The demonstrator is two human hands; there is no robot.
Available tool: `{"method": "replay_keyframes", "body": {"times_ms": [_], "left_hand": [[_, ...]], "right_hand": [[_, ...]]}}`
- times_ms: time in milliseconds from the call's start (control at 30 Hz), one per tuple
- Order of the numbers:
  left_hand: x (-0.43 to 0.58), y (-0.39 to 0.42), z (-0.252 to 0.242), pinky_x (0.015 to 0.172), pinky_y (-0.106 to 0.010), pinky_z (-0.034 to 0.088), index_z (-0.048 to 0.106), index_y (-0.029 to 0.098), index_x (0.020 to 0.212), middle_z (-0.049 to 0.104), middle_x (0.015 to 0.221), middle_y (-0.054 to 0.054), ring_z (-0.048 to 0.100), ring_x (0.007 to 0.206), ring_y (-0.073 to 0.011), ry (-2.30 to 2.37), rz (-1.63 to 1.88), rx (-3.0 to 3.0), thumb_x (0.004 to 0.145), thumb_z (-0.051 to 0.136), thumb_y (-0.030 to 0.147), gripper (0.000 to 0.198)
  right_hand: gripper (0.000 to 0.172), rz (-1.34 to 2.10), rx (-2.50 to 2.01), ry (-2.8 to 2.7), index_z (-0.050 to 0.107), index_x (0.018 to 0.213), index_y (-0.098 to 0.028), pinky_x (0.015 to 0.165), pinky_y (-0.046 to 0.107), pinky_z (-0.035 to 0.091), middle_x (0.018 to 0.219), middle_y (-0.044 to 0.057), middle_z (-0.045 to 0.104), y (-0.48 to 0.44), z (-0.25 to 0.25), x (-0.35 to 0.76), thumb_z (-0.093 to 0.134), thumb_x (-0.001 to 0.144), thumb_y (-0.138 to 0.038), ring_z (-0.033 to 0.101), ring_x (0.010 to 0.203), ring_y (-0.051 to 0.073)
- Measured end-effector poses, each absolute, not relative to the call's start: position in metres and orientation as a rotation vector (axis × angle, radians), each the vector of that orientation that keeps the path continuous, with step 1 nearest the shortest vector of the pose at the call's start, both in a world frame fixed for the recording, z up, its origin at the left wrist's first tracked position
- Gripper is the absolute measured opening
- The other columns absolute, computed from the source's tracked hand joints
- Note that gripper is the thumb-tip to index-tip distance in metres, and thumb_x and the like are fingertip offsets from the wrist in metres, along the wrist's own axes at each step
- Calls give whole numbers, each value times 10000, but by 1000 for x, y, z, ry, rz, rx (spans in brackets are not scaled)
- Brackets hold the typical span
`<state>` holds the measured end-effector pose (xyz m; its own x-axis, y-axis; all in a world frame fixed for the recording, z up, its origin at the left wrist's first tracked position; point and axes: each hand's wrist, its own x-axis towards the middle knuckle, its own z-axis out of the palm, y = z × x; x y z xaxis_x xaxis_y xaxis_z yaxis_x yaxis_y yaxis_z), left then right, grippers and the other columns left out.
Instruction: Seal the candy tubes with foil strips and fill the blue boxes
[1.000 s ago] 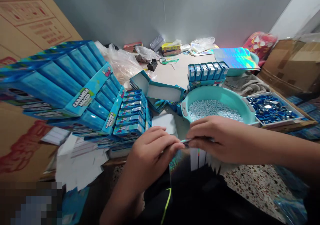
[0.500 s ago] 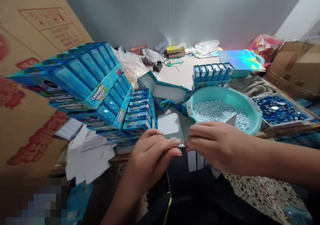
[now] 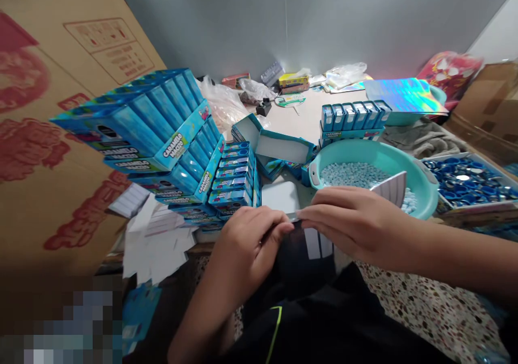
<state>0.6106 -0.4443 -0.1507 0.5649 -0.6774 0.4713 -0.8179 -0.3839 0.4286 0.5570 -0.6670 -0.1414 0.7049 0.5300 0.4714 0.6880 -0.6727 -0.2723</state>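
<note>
Head view, thin silver strip [image 3: 292, 217] between left hand [image 3: 251, 248] and right hand [image 3: 352, 224]

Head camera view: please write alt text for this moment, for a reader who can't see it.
A left hand and a right hand pinch a thin shiny strip, with a white card rising behind the right hand. Beyond them are a teal basin of small pale blue pieces and stacked blue cartons labelled Caramelo.
</note>
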Motion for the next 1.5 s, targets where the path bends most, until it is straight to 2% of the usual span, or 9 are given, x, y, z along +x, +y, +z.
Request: {"method": "replay_keyframes", "body": {"times_ms": [200, 267, 333, 433, 567, 767, 967, 1200, 1500], "left_hand": [[611, -445, -149, 665, -257, 467, 626, 214, 814, 663, 730, 21, 615, 700, -128, -1180, 42, 2060, 1011, 484, 270, 248], [611, -445, -152, 685, -259, 491, 648, 221, 867, 687, 777, 17, 639, 735, -131, -1152, 55, 2051, 998, 518, 281, 194], [611, -446, -155, 745, -284, 517, 671, 234, 1041, 721, 899, -6, 668, 826, -155, -1121, 253, 2084, 959, 600, 292, 123], [613, -447, -159, 858, -343, 516, 639, 264, 1225, 730, 1051, -40, 676, 970, -197, -1214, 703, 2110, 887, 700, 224, 346], [616, -447, -159, 843, -358, 513, 673, 248, 1138, 751, 1013, -36, 686, 924, -193, -1411, 834, 2088, 851, 696, 113, 318], [609, -442, -160, 839, -353, 531, 669, 212, 1125, 760, 1021, -52, 691, 933, -188, -1417, 876, 2058, 821, 743, 122, 325], [599, -441, -167, 851, -374, 539, 666, 241, 1106, 749, 1030, -37, 684, 960, -194, -1226, 765, 2056, 833, 738, 153, 295], [596, -444, -173, 866, -347, 551, 676, 227, 1057, 736, 1024, -24, 677, 970, -169, -1102, 664, 2019, 856, 718, 132, 226], [603, -447, -182, 966, -396, 547, 684, 191, 1012, 751, 1010, -36, 705, 949, -167, -1150, 796, 1932, 818, 737, 53, 244]], "right_hand": [[267, -439, -2509, -969, 644, 880, -155, 611, 291, 365, 774, 56, 584, -664, -134, 556, 401, 965, -85, 488, 683, 160], [274, -349, -2460, -869, 624, 819, -168, 598, 276, 353, 747, 41, 577, -661, -132, 556, 405, 969, -99, 492, 672, 147], [274, -297, -2398, -732, 590, 759, -178, 588, 263, 348, 707, 21, 563, -659, -131, 557, 424, 972, -132, 482, 646, 134], [263, -244, -2310, -559, 560, 717, -183, 573, 252, 346, 668, 3, 559, -658, -132, 561, 455, 957, -159, 475, 610, 118], [238, -182, -2234, -483, 584, 729, -181, 584, 247, 373, 682, 6, 602, -658, -134, 566, 474, 940, -175, 518, 628, 118], [247, -159, -2209, -427, 592, 702, -178, 570, 247, 365, 662, 1, 600, -654, -134, 565, 483, 924, -173, 512, 617, 115], [258, -163, -2212, -415, 585, 685, -178, 548, 251, 334, 616, -14, 562, -650, -137, 565, 495, 926, -199, 467, 579, 108], [255, -152, -2204, -416, 605, 716, -177, 559, 246, 346, 654, -5, 591, -646, -142, 565, 488, 941, -209, 495, 604, 115], [267, -249, -2178, -403, 586, 700, -179, 563, 240, 352, 636, -7, 578, -643, -145, 567, 489, 943, -227, 505, 595, 115]]}}
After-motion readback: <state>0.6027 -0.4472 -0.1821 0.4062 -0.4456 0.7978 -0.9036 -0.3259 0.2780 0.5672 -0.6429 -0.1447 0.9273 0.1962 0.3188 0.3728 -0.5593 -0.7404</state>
